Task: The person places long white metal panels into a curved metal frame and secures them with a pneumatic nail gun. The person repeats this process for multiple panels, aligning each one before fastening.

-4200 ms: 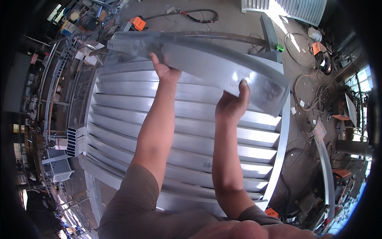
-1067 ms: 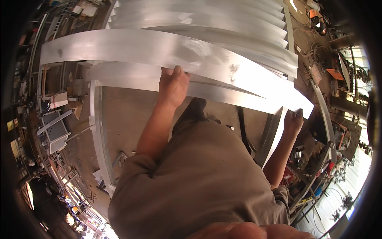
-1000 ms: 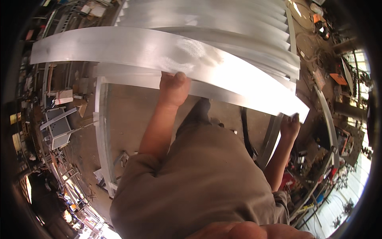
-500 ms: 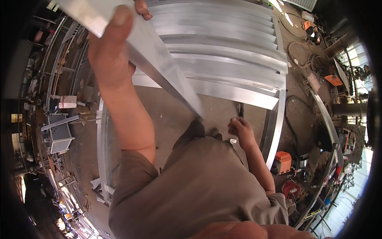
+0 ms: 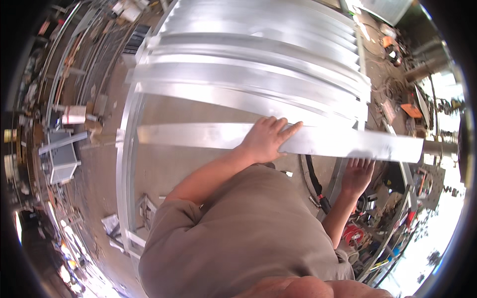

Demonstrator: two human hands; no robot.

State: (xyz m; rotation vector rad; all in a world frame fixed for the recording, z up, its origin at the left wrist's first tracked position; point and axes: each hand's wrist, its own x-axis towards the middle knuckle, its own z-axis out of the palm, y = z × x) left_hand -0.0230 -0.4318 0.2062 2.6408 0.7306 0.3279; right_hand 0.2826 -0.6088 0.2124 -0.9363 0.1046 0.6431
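Observation:
A long, flat silver metal bar (image 5: 343, 143) stretches across in front of me. My left hand (image 5: 267, 136) is closed over its middle, fingers across the top face and thumb near the lower edge. Close to the bar's right part is my right hand (image 5: 358, 176), fingers stretched out with their tips at its near edge. I cannot tell whether they press on it. Beyond the bar, several similar silver profiles (image 5: 258, 74) lie side by side across a metal frame (image 5: 130, 164).
On the left stand racks with long stock and a grey box-shaped metal piece (image 5: 63, 161). A black hose (image 5: 312, 176) runs over the floor below the bar. A red coil (image 5: 354, 234) lies at lower right. Orange equipment (image 5: 411, 111) and cables are farther right.
The bar has swung from a steep slant at upper left to lying crosswise. My left hand has come down and right with it; my right hand has moved right, up to its edge.

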